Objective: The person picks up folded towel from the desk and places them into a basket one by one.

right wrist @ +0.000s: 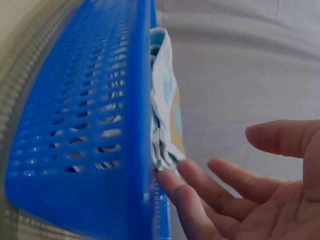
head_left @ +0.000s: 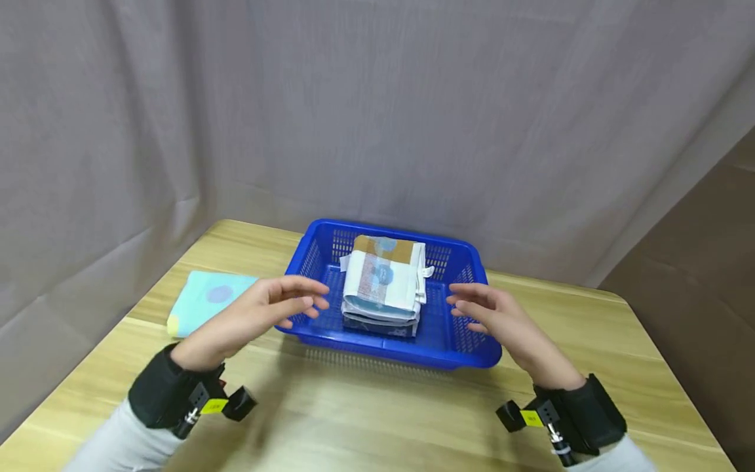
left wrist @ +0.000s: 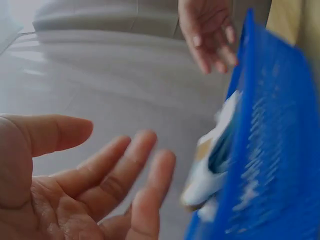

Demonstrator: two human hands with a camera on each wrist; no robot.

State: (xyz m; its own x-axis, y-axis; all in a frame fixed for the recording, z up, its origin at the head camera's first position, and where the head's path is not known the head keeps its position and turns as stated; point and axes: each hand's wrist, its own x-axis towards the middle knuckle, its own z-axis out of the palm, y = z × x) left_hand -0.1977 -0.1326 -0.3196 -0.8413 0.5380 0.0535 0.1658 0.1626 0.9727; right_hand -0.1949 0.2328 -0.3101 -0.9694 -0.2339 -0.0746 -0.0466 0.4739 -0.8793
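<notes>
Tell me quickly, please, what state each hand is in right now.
Left hand: open, holding nothing, by the left side of the blue basket.
Right hand: open, holding nothing, by its right side.

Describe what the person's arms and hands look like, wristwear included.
The left hand and right hand are bare. Pale grey sleeves meet wide black wristbands, each carrying a small black block, a yellow label with markings too small to read, and a slim black-and-silver fitting.
</notes>
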